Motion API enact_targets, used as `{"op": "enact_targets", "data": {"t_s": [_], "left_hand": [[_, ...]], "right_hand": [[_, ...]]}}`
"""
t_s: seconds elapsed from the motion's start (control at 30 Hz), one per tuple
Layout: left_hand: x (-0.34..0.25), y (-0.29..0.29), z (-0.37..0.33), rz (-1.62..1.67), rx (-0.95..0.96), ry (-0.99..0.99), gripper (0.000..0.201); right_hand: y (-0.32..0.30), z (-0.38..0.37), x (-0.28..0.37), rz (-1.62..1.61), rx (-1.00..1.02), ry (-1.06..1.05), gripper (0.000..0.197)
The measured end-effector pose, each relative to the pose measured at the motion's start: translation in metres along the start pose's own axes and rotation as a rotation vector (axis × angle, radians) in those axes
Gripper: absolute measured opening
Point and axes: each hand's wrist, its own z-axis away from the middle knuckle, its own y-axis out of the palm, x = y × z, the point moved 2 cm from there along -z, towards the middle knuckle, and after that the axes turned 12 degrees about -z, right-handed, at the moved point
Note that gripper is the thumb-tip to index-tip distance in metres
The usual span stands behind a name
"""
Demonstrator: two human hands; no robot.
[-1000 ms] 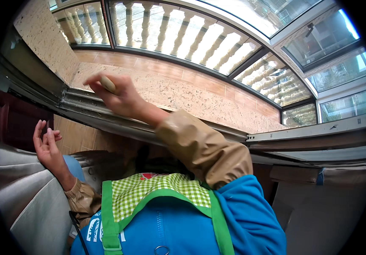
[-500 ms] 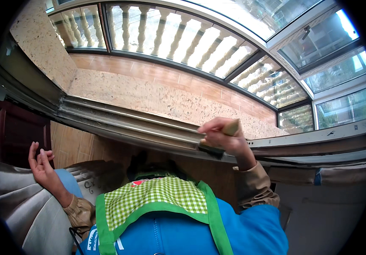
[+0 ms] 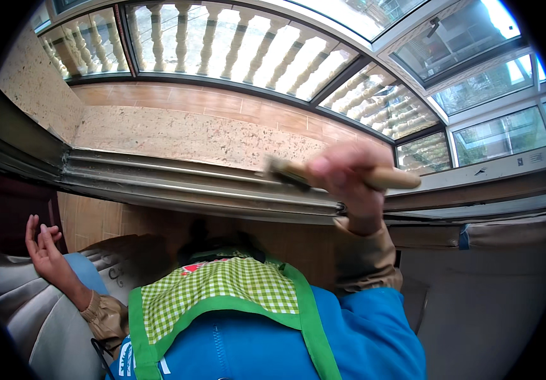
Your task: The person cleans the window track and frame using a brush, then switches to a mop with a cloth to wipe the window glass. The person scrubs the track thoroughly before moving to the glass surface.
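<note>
My right hand (image 3: 354,180) grips a brush by its pale wooden handle (image 3: 396,178), the butt end sticking out to the right. The dark bristle head (image 3: 287,172) points left over the grooved sliding-window track (image 3: 178,176). Motion smears the brush and fingers, so I cannot tell whether the bristles touch the rails. My left hand (image 3: 48,256) holds nothing; its fingers are loosely curled and apart, palm up, near grey cushioned upholstery (image 3: 16,288) on the left.
Beyond the track lies a speckled stone sill (image 3: 184,130), then a tiled ledge (image 3: 178,95) and framed panes before pale balusters (image 3: 206,41). A dark red panel (image 3: 16,206) stands at left. Grey fabric furniture (image 3: 475,291) fills the lower right. Wood-look flooring (image 3: 92,221) shows below the track.
My right hand has lifted and turned the brush, swinging its bristles from the track's near edge to point left over the rails. My left hand keeps its pose. The view has shifted slightly.
</note>
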Motion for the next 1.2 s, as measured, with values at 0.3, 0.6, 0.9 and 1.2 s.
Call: {"op": "enact_targets", "data": {"t_s": [0.3,0.6,0.9,1.2], "left_hand": [[0.012,0.003,-0.009,0.098,0.034,0.024,0.034],[-0.006,0.005,-0.003,0.09,0.037,0.022,0.029],[0.0,-0.015,-0.009,0.035,-0.009,0.008,0.029],[0.025,-0.043,-0.025,0.014,-0.071,0.016,0.029]], "right_hand": [[0.005,0.054,-0.02,0.248,-0.005,0.48,0.016],[0.14,-0.069,-0.155,-0.068,0.181,0.214,0.015],[0.225,-0.186,-0.275,-0.343,-0.295,-0.092,0.012],[0.174,-0.151,-0.23,-0.108,0.383,0.221,0.017]]}}
